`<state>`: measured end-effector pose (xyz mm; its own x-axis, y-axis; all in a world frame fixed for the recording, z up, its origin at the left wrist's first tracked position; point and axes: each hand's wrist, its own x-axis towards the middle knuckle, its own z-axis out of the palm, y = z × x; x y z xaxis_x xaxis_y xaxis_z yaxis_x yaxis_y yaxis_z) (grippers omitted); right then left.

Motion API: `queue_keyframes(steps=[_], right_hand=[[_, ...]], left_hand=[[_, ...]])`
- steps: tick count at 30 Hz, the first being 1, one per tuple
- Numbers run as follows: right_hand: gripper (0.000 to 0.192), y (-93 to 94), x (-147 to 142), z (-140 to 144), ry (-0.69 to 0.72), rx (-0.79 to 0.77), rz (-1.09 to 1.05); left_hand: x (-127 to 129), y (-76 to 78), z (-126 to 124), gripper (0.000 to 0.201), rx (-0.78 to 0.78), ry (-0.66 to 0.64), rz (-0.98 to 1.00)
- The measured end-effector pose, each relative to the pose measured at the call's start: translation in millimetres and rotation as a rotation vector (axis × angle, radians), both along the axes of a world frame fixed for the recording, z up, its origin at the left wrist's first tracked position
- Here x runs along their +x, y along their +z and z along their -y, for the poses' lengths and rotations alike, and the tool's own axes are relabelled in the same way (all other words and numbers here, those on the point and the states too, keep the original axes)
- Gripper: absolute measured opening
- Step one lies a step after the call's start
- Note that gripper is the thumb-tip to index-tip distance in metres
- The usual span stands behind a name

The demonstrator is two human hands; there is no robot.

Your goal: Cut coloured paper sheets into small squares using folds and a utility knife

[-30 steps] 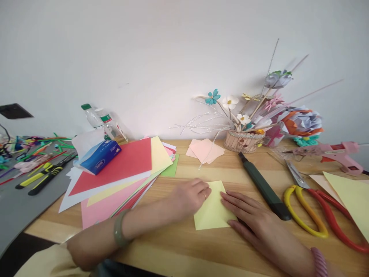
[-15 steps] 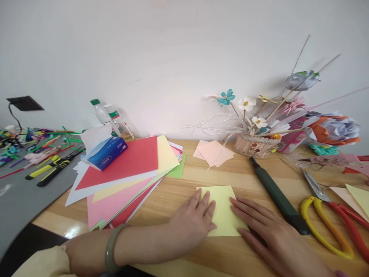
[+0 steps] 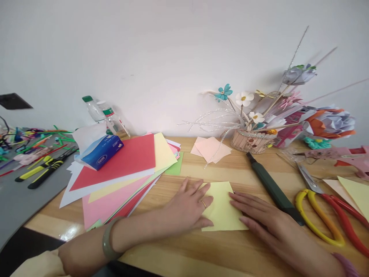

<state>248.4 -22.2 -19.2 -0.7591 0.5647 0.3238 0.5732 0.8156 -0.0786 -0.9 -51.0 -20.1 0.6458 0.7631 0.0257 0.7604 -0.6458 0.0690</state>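
A yellow sheet of paper [image 3: 221, 207] lies flat on the wooden table in front of me. My left hand [image 3: 190, 206] rests on its left edge with the fingers spread. A ring is on one finger and a green bangle circles the wrist. On the opposite side, my right hand [image 3: 263, 221] lies with its fingers stretched out, the tips touching the sheet's right edge. Neither hand grips anything. To the right of my right hand are a dark green cutter-like tool [image 3: 273, 188] and scissors [image 3: 313, 188] with yellow and red handles.
At left, a blue tissue pack [image 3: 102, 152] sits on a stack of coloured paper [image 3: 121, 165]. Pink paper squares [image 3: 211, 149] lie near the wall, beside a flower basket [image 3: 250, 141]. A pink glue gun [image 3: 346, 156] is at right; pliers [image 3: 47, 167] lie far left.
My left hand has shifted slightly up and left on the sheet, its fingers spreading wider. The right hand stays at the right edge. The whole view has shifted a little.
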Motion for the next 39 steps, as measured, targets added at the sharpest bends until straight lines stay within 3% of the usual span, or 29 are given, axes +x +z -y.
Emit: queue_keyframes(steps=[3, 6, 15, 22, 27, 30, 35, 39], right_hand=[[0.035, 3.3, -10, -2, -0.019, 0.101, -0.03], [0.037, -1.0, -21, -4, 0.054, 0.178, 0.023], [0.043, -15.5, -21, -10, 0.103, 0.15, 0.105], [0.046, -17.1, -10, -12, 0.098, 0.084, 0.136], [0.053, -16.5, -5, -16, 0.106, -0.146, 0.146], [0.054, -15.3, -4, -18, 0.097, -0.193, 0.146], [0.055, -14.8, -5, -17, 0.08, -0.273, 0.128], [0.055, -13.3, -5, -17, 0.062, -0.344, 0.092]], left_hand=[[-3, -1.9, -2, 0.053, 0.023, -0.012, 0.037], [-5, -2.7, -4, 0.052, 0.039, -0.037, 0.038], [-13, -7.8, -14, 0.053, 0.07, -0.117, -0.026], [-13, -4.4, -16, 0.053, 0.0, -0.108, -0.055], [-14, 0.6, -16, 0.053, -0.047, -0.096, -0.045], [-15, 4.6, -16, 0.052, -0.048, -0.109, -0.024], [-11, 1.7, -11, 0.072, 0.104, -0.151, 0.072], [-5, -6.9, -2, 0.03, 0.339, -0.347, 0.114]])
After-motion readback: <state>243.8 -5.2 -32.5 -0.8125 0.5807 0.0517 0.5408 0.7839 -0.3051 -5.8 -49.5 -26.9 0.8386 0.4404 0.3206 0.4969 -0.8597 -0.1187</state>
